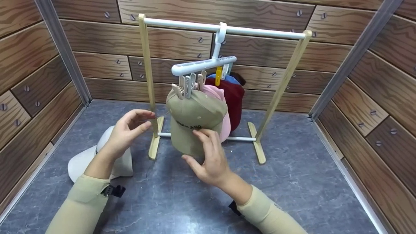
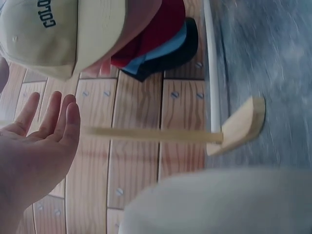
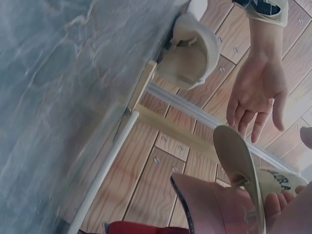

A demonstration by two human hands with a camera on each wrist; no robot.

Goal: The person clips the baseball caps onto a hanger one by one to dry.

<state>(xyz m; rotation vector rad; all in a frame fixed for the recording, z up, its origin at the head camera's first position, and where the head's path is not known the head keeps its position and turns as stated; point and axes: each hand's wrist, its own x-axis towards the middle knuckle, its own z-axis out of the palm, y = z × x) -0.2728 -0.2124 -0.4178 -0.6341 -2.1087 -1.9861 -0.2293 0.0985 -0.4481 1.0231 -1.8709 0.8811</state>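
Observation:
A khaki cap [image 1: 198,113] hangs foremost from a white clip hanger [image 1: 204,66], its brim pointing down and dark lettering on its front. Two clothespins [image 1: 188,86] grip its top edge. My right hand [image 1: 211,161] touches the front of this cap with its fingertips, thumb held apart below. To the cap's left, my left hand [image 1: 125,131] is raised with loosely bent fingers and nothing in it. Behind hang a pink cap [image 1: 225,123], a dark red cap [image 1: 235,100] and a blue cap [image 1: 230,79], partly hidden by those in front.
The hanger hooks over the top bar of a wooden rack [image 1: 282,91] with splayed feet. A white cap [image 1: 83,161] lies on the grey floor at the left, partly behind my left forearm. Wood-patterned walls [image 1: 373,107] enclose the sides and back.

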